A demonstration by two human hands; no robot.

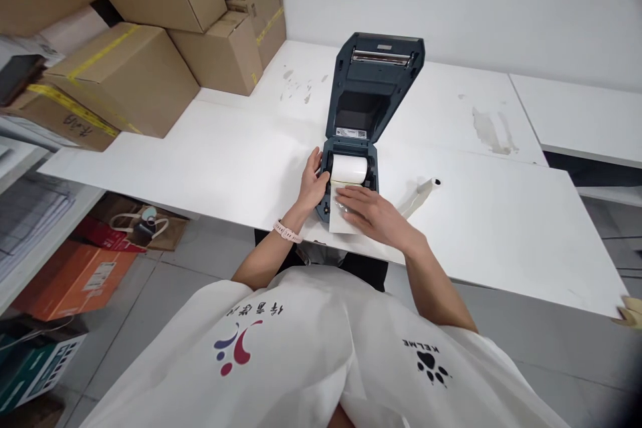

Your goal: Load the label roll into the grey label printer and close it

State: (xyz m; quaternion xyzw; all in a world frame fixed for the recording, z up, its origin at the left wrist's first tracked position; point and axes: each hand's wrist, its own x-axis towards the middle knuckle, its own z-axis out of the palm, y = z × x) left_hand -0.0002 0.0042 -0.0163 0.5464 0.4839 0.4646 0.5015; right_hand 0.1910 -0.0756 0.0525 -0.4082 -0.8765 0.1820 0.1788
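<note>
A dark blue-grey label printer (370,83) stands on the white table with its lid tipped up and back. Inside its base sits a white label roll (350,168), and a strip of label paper (340,222) runs from it over the front edge. My left hand (313,182) grips the left wall of the base, its fingers outside and the thumb on the inner side near the roll. Spread flat across the strip lies my right hand (374,215), fingers stretched to the left. It covers the right front of the printer.
A thin roll (424,194) with a dark core end lies right of the printer. Cardboard boxes (125,73) are stacked at the table's back left. An orange box (77,277) sits below on the left. A white wall closes off the back.
</note>
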